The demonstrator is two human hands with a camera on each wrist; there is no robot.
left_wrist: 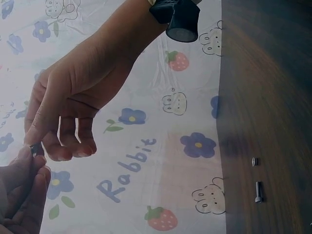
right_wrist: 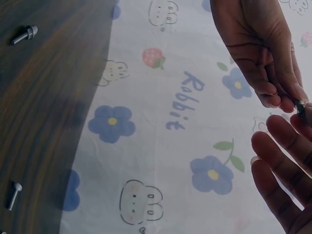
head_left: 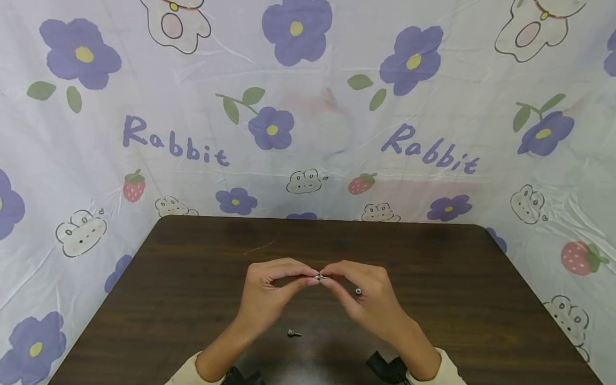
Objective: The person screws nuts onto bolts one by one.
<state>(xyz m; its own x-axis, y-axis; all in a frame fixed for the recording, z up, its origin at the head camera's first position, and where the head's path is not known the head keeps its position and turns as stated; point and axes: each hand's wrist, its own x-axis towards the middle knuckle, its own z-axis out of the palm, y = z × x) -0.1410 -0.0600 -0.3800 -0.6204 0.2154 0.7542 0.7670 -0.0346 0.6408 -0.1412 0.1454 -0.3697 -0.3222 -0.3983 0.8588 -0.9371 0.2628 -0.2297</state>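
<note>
My left hand and right hand meet fingertip to fingertip above the table. Thumb and forefinger of each pinch a small metal fastener, silver with a thin shank toward the right; the fingertips hide most of it, and I cannot tell its exact kind. The right hand's other fingers hang loosely bent in the left wrist view. A cap-head bolt lies on the table below the hands. Beside the right palm shows a small round metal head with a dark centre.
The dark wooden table has rounded far corners. Behind and beside it hangs a white cloth printed with flowers and rabbits. In the right wrist view, two bolts lie apart, one upper and one lower. Black straps circle the wrists.
</note>
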